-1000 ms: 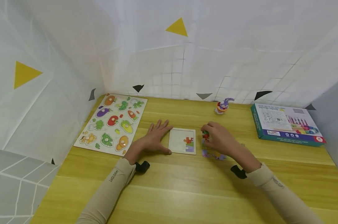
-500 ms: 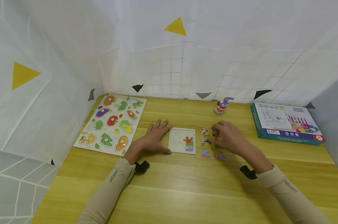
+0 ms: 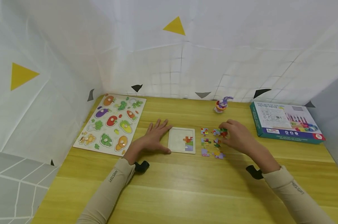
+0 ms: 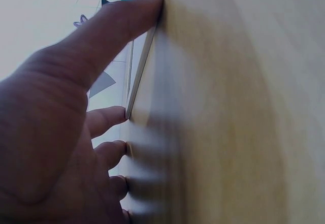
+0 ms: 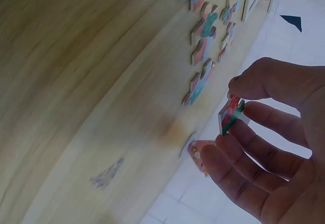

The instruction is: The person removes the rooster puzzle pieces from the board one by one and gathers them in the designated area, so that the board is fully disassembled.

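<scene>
My right hand (image 3: 237, 137) pinches a red and green jigsaw piece (image 5: 231, 115) between thumb and fingertips, held up off the table in the right wrist view. In the head view it is just right of several loose jigsaw pieces (image 3: 206, 142), laid in two columns. My left hand (image 3: 153, 139) lies spread at the left side of a small square puzzle tray (image 3: 182, 128). Thumb and index fingertip touch the tray's edge (image 4: 140, 76) in the left wrist view. Joined pieces (image 3: 189, 143) with orange and blue parts fill part of the tray's right side.
Left of the tray lies a vegetable peg board (image 3: 100, 132). A purple rabbit toy (image 3: 221, 105) stands at the back, near the white sheeted wall (image 3: 146, 56). A teal-edged box (image 3: 286, 123) sits at the right on the wooden table (image 3: 171, 186).
My right hand has moved to the right with the jigsaw piece, from over the left column of loose pieces to past the right one, uncovering them. The left hand has stayed at the tray.
</scene>
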A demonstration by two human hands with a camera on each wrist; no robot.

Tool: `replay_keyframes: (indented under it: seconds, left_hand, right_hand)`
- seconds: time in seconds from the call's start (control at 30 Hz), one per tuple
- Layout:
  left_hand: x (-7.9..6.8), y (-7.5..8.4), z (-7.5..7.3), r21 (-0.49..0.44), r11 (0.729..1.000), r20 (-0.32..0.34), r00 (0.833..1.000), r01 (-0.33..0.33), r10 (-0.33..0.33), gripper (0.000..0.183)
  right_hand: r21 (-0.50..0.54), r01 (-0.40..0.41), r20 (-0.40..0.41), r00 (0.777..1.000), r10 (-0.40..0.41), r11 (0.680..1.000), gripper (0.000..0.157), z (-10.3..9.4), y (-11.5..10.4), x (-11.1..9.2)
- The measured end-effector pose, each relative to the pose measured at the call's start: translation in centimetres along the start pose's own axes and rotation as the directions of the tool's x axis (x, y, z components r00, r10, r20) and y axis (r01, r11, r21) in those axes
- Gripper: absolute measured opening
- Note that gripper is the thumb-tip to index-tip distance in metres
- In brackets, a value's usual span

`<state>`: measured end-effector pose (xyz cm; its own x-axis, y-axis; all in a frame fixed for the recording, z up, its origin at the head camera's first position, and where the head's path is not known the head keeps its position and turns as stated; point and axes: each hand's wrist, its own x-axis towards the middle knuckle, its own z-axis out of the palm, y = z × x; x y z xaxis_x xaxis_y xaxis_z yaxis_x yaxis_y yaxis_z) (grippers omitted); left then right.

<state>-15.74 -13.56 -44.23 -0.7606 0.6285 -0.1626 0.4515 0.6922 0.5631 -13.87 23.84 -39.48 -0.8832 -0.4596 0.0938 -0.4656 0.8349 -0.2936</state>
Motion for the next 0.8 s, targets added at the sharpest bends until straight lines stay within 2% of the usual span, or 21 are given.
replay_keyframes:
  seconds: [0.3,0.8]
  left_hand:
    - [0.0,-0.1,0.0,0.0,1.0,0.004,1.0,-0.003,0.003,0.109]
    - [0.0,-0.1,0.0,0.003,1.0,0.002,1.0,0.001,-0.001,0.11]
  right_hand:
    - [-0.029,-0.025,0.051,0.998,0.026,0.999,0.04,0.1,1.3,-0.2]
    - [-0.036,-0.013,0.051,0.999,0.015,0.999,0.038,0.8,2.9,-0.2]
